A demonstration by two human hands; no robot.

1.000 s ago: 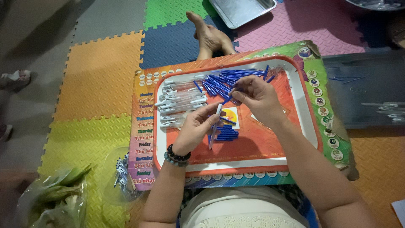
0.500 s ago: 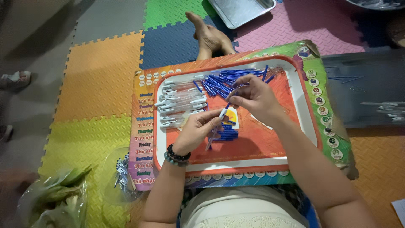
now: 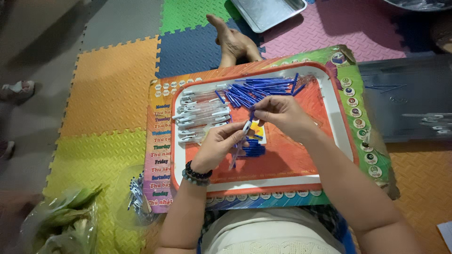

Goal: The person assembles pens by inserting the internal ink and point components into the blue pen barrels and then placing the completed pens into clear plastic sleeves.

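Left hand (image 3: 221, 145): grip closed around a clear pen barrel (image 3: 239, 145), held slanted, its white-tipped upper end pointing up toward the right hand and its lower end reaching down over the tray. A dark beaded bracelet (image 3: 197, 173) sits on this wrist.

Right hand (image 3: 277, 111): fingertips pinched on a thin blue refill (image 3: 252, 114), just above and right of the barrel's upper end; the two hands are near each other, nearly meeting over the tray's middle.

Small heap of blue pieces (image 3: 254, 148): lies on the tray directly beneath the hands, touching the lower edge of a yellow and white picture patch (image 3: 258, 130).

Loose blue refills (image 3: 263, 89): a fanned pile at the tray's upper middle, just above the right hand.

Clear pen barrels with white ends (image 3: 200, 115): stacked roughly side by side in the tray's upper left, left of both hands.

Tray (image 3: 282, 175): orange base, white rim, resting on a colourful printed board (image 3: 160, 155).

Floor mat (image 3: 108, 84): interlocking foam tiles in orange, yellow, green, blue and pink, under the board.

Clear bag of small pen parts (image 3: 136, 195): on the mat left of the board, well apart from the hands.

Bare foot (image 3: 233, 40): beyond the board's top edge.

Metal tray (image 3: 270, 10): at the upper edge of view.
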